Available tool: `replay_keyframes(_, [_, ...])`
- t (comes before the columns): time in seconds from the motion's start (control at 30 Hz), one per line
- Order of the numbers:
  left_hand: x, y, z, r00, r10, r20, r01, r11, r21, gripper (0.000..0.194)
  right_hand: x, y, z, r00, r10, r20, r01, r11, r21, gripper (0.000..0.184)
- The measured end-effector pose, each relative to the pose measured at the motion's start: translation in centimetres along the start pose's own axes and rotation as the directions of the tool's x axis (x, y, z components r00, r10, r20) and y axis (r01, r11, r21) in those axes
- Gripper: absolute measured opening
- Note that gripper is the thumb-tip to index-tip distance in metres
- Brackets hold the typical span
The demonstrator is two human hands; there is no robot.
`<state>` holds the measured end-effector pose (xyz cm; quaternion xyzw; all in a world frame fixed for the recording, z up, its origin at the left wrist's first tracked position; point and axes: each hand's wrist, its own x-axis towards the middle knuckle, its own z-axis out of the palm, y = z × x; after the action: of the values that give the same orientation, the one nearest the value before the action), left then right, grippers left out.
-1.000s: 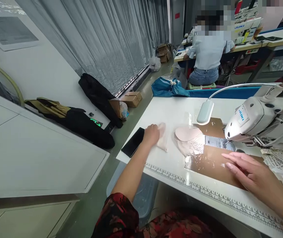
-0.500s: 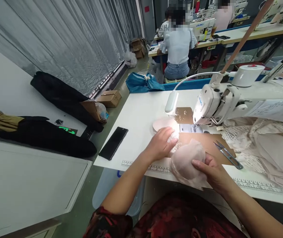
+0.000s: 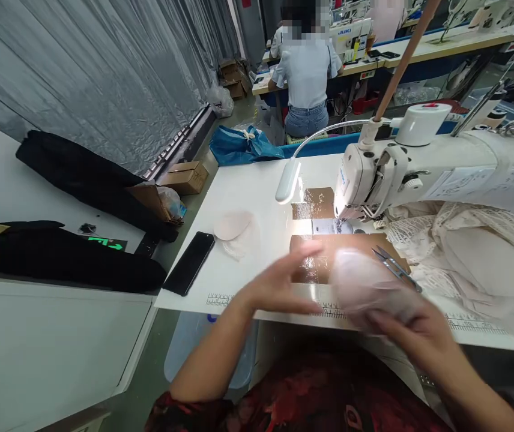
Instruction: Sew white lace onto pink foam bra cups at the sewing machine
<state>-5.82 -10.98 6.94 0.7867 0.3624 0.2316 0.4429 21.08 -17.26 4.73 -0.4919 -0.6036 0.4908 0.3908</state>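
My right hand [image 3: 423,330] grips a pale pink bra cup [image 3: 356,279], blurred by motion, just in front of the sewing machine [image 3: 374,174] at the table's near edge. To its left, my left hand [image 3: 275,285] holds nothing; thumb and fingers are spread apart, facing the cup. A second pale pink piece [image 3: 233,225] with a lace edge lies flat on the white table between the phone and the needle area. Under the cup, a brown sheet [image 3: 320,258] covers part of the tabletop, and thread snips [image 3: 396,267] rest on its right end.
Beige lace and fabric pieces [image 3: 477,258] are heaped at the right under the machine arm. A black phone [image 3: 189,263] lies near the left edge. The machine's lamp [image 3: 288,181] hangs over the table. Ahead, a co-worker [image 3: 305,78] sits facing away.
My left hand has let go of the lace-edged piece, which now lies further left, and has opened. My right hand still holds the cup, moving it. The view has shifted slightly right.
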Motion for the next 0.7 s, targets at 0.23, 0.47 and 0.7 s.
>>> replay_keyframes(0.23, [-0.7, -0.7, 2.0, 0.968, -0.25, -0.036, 0.242, 0.958, -0.154, 0.022, 1.1, -1.7, -0.3, 0.925, -0.305, -0.226, 0.221, 0.917, -0.332, 0.011])
replay_keyframes(0.47, [-1.2, 1.1, 4.8, 0.995, -0.084, 0.057, 0.1, 0.71, -0.697, 0.064, 3.2, -0.6, 1.4, 0.994, 0.042, 0.103, -0.035, 0.997, -0.071, 0.014])
replay_keyframes(0.7, [-1.3, 0.3, 4.6, 0.968, -0.208, -0.142, 0.069, 0.76, -0.646, 0.085, 2.8, 0.6, 2.8, 0.89, 0.283, 0.356, -0.433, 0.77, 0.468, 0.021])
